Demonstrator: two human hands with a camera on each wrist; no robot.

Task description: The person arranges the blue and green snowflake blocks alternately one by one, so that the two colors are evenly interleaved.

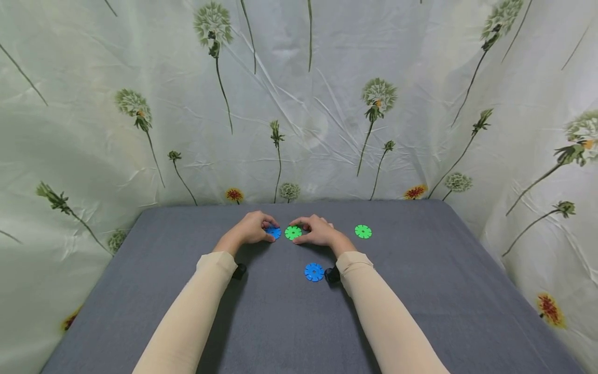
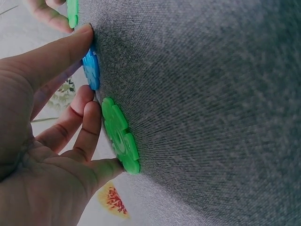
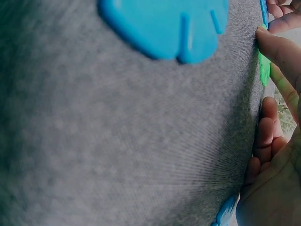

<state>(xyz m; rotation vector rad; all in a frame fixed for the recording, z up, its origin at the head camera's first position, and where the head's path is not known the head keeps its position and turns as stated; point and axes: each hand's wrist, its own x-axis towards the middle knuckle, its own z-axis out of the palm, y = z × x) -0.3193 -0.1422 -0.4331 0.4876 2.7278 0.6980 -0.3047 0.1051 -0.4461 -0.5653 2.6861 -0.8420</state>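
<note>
In the head view my left hand (image 1: pixel 252 227) holds a blue notched plastic disc (image 1: pixel 275 232) by its edges, between thumb and fingers. My right hand (image 1: pixel 320 231) grips a green notched disc (image 1: pixel 293 232) the same way, a small gap from the blue one. Both discs are down at the cloth. The left wrist view shows another green disc (image 2: pixel 121 136) flat beside the left hand's outer fingers; that hand hides it from the head camera. Under the heel of the right hand, a further blue disc (image 3: pixel 225 212) partly shows in the right wrist view.
A loose blue disc (image 1: pixel 314 272) lies nearer the body, beside the right wrist's black camera (image 1: pixel 332 275). Farther right lies a green disc (image 1: pixel 363 231). Grey cloth covers the table (image 1: pixel 280 322); a flower-printed curtain (image 1: pixel 317 130) hangs behind its far edge.
</note>
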